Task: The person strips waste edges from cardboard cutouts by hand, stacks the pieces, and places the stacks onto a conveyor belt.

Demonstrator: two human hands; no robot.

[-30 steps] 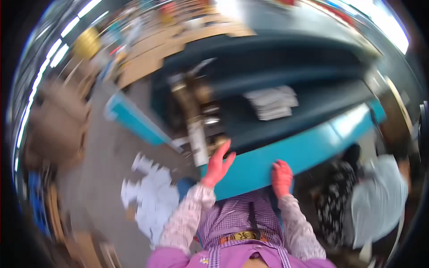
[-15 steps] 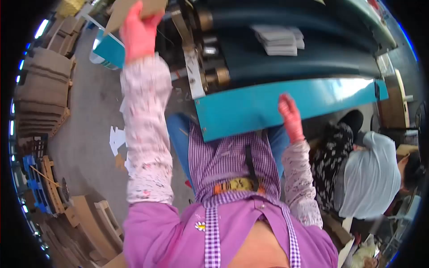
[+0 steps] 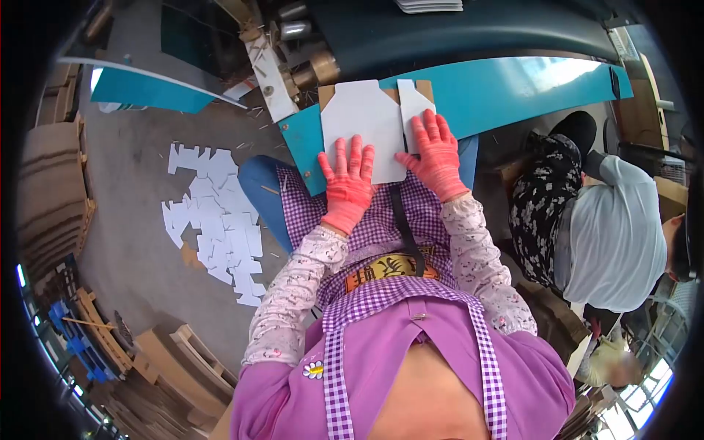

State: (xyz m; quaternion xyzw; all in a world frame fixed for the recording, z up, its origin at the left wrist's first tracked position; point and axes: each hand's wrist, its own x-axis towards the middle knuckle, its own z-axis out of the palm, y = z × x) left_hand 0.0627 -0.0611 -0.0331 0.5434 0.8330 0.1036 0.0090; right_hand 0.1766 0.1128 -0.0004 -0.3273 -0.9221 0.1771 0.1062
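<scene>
A white-faced cardboard sheet [image 3: 363, 121] with cut corners lies over the teal board in front of me. Its brown edges show at the top corners. My left hand [image 3: 347, 183], in a pinkish-red glove, rests on its lower left part with fingers spread. To the right, a narrower white cardboard strip [image 3: 415, 106] sits beside it across a dark gap. My right hand [image 3: 438, 158], gloved the same way, lies flat on this strip, its fingers apart and its thumb reaching toward the gap.
The teal board [image 3: 513, 95] borders a machine with a dark roller [image 3: 455, 37]. White cardboard offcuts [image 3: 220, 220] litter the floor at left. Stacked brown cardboard [image 3: 51, 183] stands farther left. A co-worker in a light shirt [image 3: 612, 235] bends at right.
My left hand has come down from the upper left, where it held brown cardboard, onto the white-faced sheet. My right hand has moved left onto the strip. The view has shifted.
</scene>
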